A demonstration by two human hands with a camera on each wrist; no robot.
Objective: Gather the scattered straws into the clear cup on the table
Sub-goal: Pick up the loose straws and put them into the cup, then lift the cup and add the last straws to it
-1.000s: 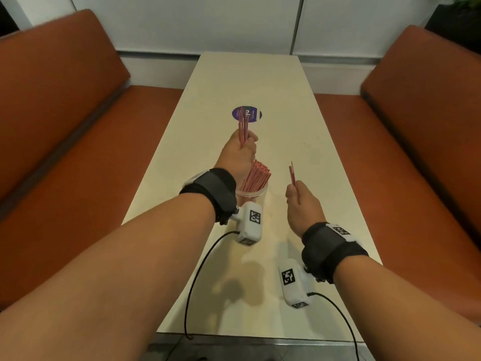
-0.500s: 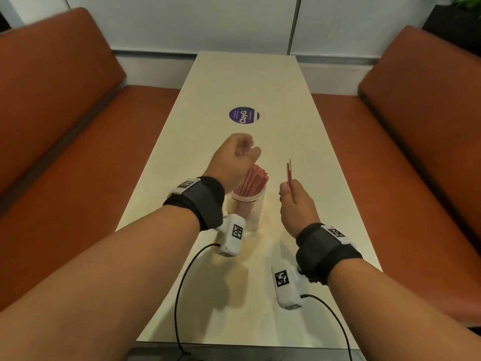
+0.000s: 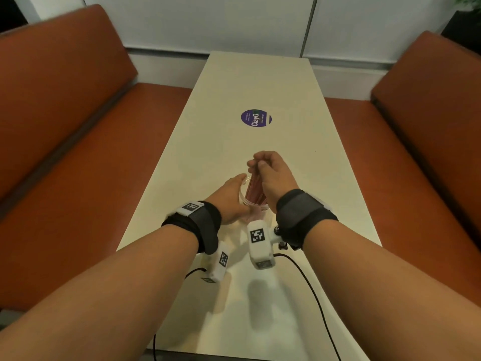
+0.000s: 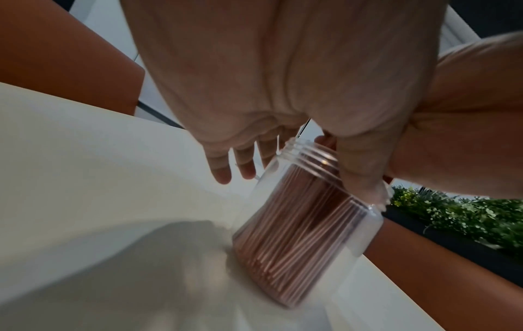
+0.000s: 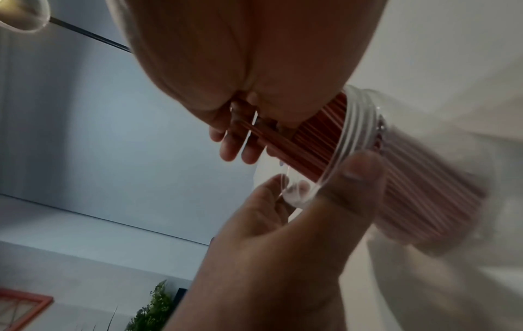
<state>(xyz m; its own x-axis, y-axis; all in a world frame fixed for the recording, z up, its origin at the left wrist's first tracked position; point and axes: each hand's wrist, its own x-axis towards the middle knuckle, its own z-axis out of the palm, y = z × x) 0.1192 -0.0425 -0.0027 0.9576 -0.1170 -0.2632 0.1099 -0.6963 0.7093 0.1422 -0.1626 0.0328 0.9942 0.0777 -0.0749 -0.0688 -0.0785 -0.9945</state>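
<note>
— What's changed at the near end of the table [image 3: 263, 321]?

— My left hand [image 3: 229, 198], which had just dropped its bunch and hung free above the rim, has come down: its fingers [image 5: 355, 179] are now curled round the clear cup [image 4: 308, 224], thumb at the threaded mouth, tipping it a little.

— And the right?

— A second ago my right hand [image 3: 273, 175] held its few straws off to the right of the cup. Now it's over the mouth, fingers [image 5: 234, 145] clamped on those straws [image 5: 283, 147], feeding them in beside the packed ones.

— Anything left farther up?

— Only the purple sticker [image 3: 256, 118] toward the far end. I'd say this is the last lot.
</note>
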